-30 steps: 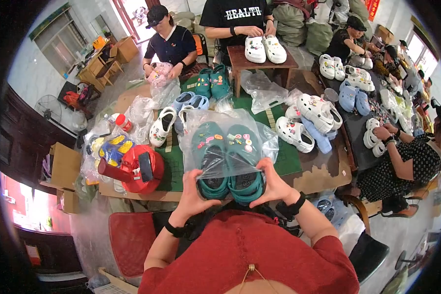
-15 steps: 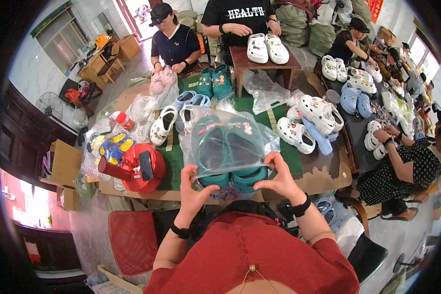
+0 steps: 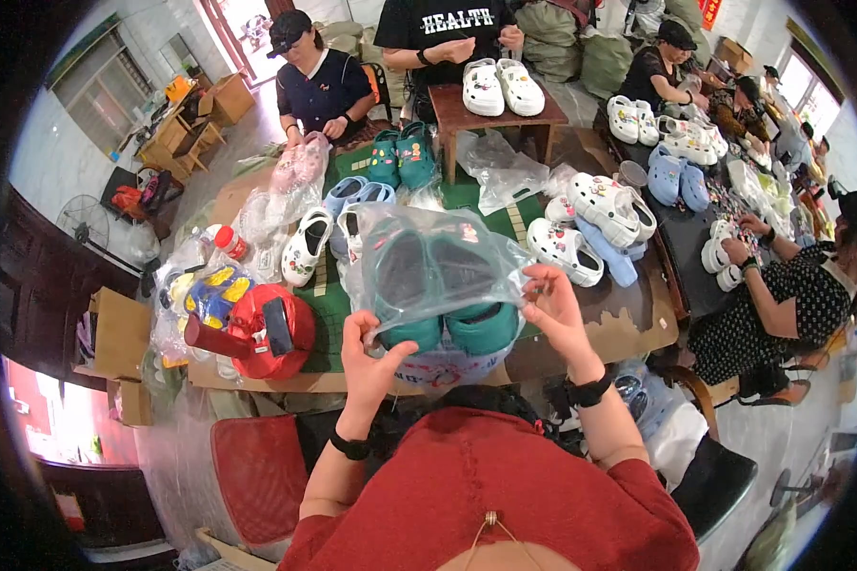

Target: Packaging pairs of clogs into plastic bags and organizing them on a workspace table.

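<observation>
A clear plastic bag [image 3: 507, 264] is drawn over most of a pair of dark green clogs [image 3: 483, 330] at the table's near edge, with their heels sticking out of the bag's mouth. My left hand [image 3: 371, 362] grips the bag's rim at the near left corner, its thumb lying by the left heel. On the other side, my right hand [image 3: 560, 314] holds the rim between thumb and fingers, beside the right clog. Pink charms show through the film near the toes. Under the heels is a whitish printed surface, partly hidden.
A red round container [image 3: 274, 333] with a dark phone on top stands left. White clogs [image 3: 566, 252] and blue ones lie right; a white clog [image 3: 307, 247] sits left of the bag. Across the table, co-workers handle pink clogs [image 3: 298, 164] and stand by a wooden stool [image 3: 448, 105].
My right hand has risen and moved outward, pulling the bag's right corner up and away from the clog. The left hand has shifted slightly left. More of the heels shows.
</observation>
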Motion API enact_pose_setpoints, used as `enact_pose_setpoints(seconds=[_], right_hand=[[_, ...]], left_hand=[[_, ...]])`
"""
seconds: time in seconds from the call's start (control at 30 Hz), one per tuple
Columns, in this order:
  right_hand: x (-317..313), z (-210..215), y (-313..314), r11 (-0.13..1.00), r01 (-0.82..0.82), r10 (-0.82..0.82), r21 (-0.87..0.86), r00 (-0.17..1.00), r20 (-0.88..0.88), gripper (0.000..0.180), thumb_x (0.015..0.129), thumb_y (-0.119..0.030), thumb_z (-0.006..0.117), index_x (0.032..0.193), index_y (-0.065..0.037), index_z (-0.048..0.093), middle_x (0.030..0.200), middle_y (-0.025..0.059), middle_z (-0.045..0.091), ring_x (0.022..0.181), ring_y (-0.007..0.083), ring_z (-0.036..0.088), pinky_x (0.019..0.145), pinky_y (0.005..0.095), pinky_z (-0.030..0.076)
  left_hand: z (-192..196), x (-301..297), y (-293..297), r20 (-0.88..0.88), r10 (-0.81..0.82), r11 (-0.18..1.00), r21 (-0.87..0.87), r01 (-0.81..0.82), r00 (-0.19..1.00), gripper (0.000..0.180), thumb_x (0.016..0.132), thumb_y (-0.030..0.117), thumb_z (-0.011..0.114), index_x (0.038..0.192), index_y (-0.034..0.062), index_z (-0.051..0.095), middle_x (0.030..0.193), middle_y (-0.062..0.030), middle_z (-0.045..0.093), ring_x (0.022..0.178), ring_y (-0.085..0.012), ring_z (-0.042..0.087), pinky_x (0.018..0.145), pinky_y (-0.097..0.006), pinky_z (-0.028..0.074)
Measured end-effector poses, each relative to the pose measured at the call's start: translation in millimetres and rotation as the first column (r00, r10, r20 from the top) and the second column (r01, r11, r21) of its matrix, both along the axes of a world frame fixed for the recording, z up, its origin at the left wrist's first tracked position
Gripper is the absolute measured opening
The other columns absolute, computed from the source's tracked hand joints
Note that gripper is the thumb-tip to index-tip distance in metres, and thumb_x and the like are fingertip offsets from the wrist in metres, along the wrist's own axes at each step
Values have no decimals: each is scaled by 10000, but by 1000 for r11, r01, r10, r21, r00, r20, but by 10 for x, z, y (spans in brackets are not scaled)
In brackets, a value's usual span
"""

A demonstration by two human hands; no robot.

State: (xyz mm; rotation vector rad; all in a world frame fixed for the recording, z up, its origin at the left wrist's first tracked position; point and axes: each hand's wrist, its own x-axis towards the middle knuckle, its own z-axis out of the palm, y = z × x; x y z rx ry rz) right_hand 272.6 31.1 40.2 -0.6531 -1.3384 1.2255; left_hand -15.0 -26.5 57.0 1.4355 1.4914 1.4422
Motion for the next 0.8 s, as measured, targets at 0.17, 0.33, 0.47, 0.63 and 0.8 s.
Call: enact_pose_setpoints(seconds=[0.17,0.33,0.47,0.63,0.8], right_hand=[[43,-608,-181,884,-11,-17,-467,998,-57,317,929,-71,591,1227,-69,483,1087,-8,520,950,90,505,838,260,442],[-31,-574,-206,903,91,-119,-420,992,-40,170,975,-121,557,1133,-59,556,1023,-22,581,902,68,548,766,251,475],[-89,-531,-89,923,254,-233,-288,967,106,89,984,-130,545,977,-43,565,837,-16,579,730,65,550,654,237,480],[-243,-130,-85,905,401,-381,-139,912,151,105,996,-129,512,949,-39,538,772,-32,516,652,46,467,587,219,416],[-250,-141,-174,885,449,-423,-121,885,195,83,985,-106,514,948,-35,537,759,-45,482,674,33,418,590,201,366]], left_hand=[[18,92,-73,-7,-57,996,-64,56,998,542,638,107,856,996,69,450,923,10,429,845,-110,442,756,-243,397],[26,83,-21,242,-108,992,-32,120,964,587,645,14,839,1062,66,429,992,-4,443,913,-113,482,796,-247,421],[51,117,8,178,-69,997,47,62,982,522,674,-42,778,1058,71,442,912,24,431,807,-65,455,698,-207,392],[-255,-74,-59,61,76,997,-37,-74,995,417,687,12,805,971,67,505,764,49,388,672,-60,378,583,-217,338],[-327,-101,-39,-100,116,993,9,-116,988,360,672,11,794,850,74,488,729,47,363,663,-72,347,581,-227,319]])
